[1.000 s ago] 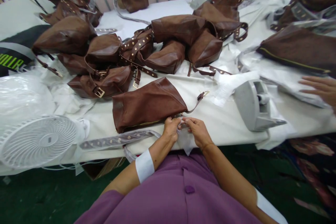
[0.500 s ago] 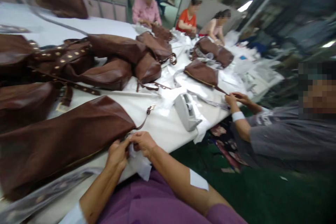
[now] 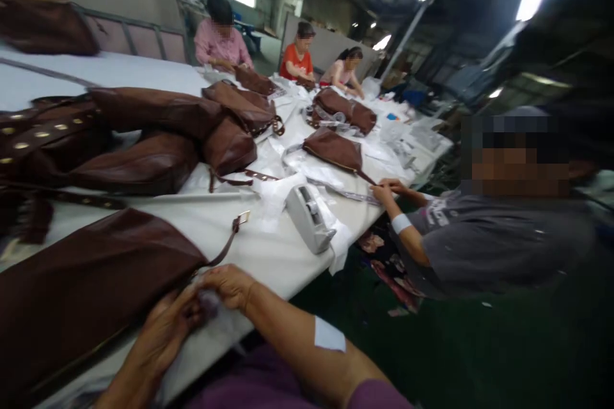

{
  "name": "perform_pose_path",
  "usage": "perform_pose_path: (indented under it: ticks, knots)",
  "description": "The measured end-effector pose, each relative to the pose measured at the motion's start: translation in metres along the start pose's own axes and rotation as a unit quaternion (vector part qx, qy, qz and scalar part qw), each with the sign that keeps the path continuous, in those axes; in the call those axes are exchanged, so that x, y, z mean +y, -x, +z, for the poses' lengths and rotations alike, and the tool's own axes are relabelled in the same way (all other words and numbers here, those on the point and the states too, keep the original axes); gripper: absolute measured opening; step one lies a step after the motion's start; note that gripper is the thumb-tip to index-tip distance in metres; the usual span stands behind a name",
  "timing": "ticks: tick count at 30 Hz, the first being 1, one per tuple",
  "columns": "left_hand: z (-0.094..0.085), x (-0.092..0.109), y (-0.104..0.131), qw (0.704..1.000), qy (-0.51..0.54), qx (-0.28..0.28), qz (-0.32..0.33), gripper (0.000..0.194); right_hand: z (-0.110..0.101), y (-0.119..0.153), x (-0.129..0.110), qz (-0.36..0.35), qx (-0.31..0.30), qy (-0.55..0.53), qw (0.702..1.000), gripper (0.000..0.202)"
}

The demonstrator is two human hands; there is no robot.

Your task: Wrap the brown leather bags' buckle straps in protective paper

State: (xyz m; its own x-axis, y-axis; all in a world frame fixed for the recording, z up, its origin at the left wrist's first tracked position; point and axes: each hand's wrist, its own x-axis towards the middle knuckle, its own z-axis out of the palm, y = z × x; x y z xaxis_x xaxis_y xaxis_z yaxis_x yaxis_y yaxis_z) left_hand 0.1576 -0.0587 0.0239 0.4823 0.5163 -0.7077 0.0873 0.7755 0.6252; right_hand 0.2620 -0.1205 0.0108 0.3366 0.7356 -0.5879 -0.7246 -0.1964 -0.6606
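A brown leather handbag (image 3: 96, 275) lies on the table in front of me, its zip edge toward me. From its right end a short strap (image 3: 223, 249) with a gold buckle sticks up. At that same end my right hand (image 3: 228, 284) is closed in a pinch on a thin, whitish, see-through wrapping sheet (image 3: 210, 304). My left hand (image 3: 165, 326) is closed beside it, fingertips meeting the right hand's at the bag's corner. The fingers cover the exact spot they grip, and the sheet is blurred.
A grey tape dispenser (image 3: 309, 220) stands near the table's edge (image 3: 268, 297). More brown bags (image 3: 139, 156) with eyelet straps are piled behind. On my right a co-worker in a grey shirt (image 3: 480, 255) handles another bag (image 3: 333, 148). Several other people work farther along.
The view has swung right and up, so the bags, dispenser and my hands sit farther left and lower. My hands stay together at the bag's end; less of the hanging sheet shows.
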Motion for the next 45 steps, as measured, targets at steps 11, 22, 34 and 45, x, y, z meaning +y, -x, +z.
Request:
perform_pose_path:
  ticks: [11, 22, 34, 45]
  knots:
    - [-0.030, -0.009, -0.002, 0.988, 0.131, -0.076, 0.044, 0.046, -0.012, -0.010, -0.001, -0.004, -0.064, 0.106, 0.992, 0.022]
    - [-0.025, 0.000, 0.004, 0.990, 0.127, -0.050, -0.043, 0.025, -0.015, -0.007, 0.001, -0.032, -0.057, 0.146, 0.987, 0.025]
    - [-0.027, -0.008, -0.006, 0.976, 0.212, -0.052, 0.006, 0.027, -0.012, -0.003, 0.000, -0.036, -0.047, 0.127, 0.990, 0.025]
    - [-0.035, 0.001, 0.006, 0.983, 0.163, -0.066, 0.044, 0.029, -0.011, -0.007, 0.002, -0.008, -0.050, 0.058, 0.997, 0.023]
